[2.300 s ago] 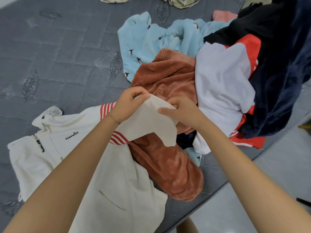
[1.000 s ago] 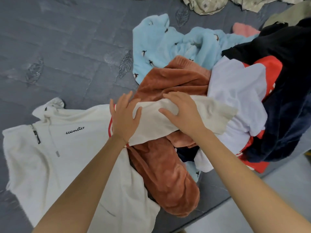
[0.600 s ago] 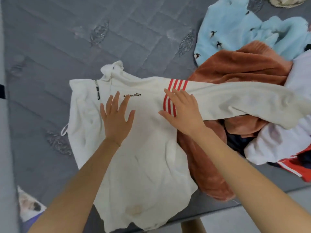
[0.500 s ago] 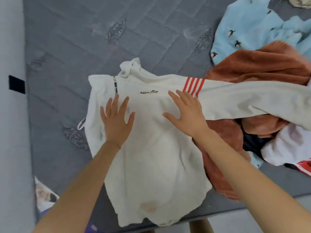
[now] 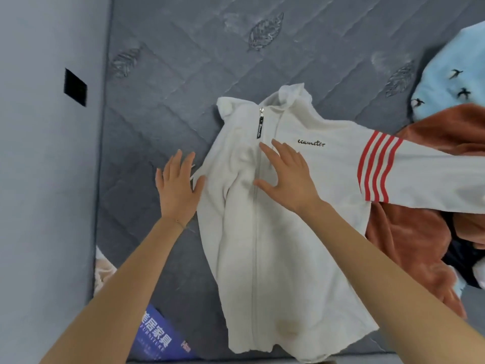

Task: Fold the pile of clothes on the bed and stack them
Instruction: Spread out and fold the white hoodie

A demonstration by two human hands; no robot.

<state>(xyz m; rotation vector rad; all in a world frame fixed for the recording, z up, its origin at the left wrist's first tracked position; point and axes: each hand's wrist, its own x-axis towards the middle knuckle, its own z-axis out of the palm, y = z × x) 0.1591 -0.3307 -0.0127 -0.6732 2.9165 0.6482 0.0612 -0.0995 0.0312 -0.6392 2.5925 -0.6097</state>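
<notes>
A white zip-up jacket (image 5: 283,258) with black lettering lies front-up on the grey quilted mattress (image 5: 196,61). Its right sleeve, marked with red stripes (image 5: 378,166), stretches out over the clothes pile. My right hand (image 5: 288,177) rests flat on the jacket's chest beside the zip, fingers spread. My left hand (image 5: 178,187) hovers flat at the jacket's left edge, over the mattress, holding nothing. The left sleeve is tucked out of sight.
The pile at the right holds a rust-brown fleece garment (image 5: 425,232) and a light blue one with bird prints (image 5: 456,82). A grey wall (image 5: 47,179) with a black square borders the left. A blue printed label (image 5: 154,337) sits at the mattress's near edge.
Both hands let go of the sleeve, laid it across the pile and slid left over the jacket. My view swung left, bringing the wall in.
</notes>
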